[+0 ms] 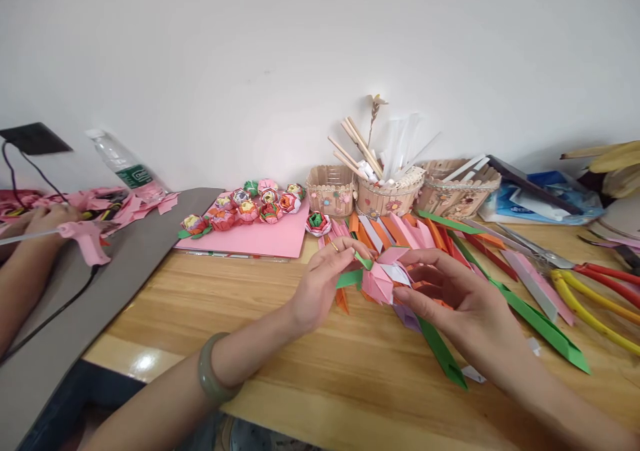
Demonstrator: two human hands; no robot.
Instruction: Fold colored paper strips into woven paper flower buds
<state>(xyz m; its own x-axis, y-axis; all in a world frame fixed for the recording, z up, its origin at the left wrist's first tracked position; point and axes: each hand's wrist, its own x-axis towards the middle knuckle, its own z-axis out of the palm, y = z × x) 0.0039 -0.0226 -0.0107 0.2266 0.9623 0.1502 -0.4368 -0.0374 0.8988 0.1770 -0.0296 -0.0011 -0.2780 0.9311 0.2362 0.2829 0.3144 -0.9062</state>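
Note:
Between my two hands, above the table, is a pink and white folded paper flower (379,284) with green paper at its left side. My left hand (323,281), a jade-coloured bangle on its wrist, pinches the green part. From the right, my right hand (453,297) grips the flower's petals between thumb and fingers. Folded paper strips (367,232) in orange, pink, white and green lie spread behind and beneath the hands. A small finished paper flower (318,223) sits just beyond my left hand.
Several paper flowers rest on pink card (250,241). Behind stand decorated baskets (330,194) with sticks. Red-handled scissors (560,259) and a yellow-handled tool (575,304) lie right. At left, another person's arm (35,251), a pink glue gun (85,237) and a leaning bottle (125,167).

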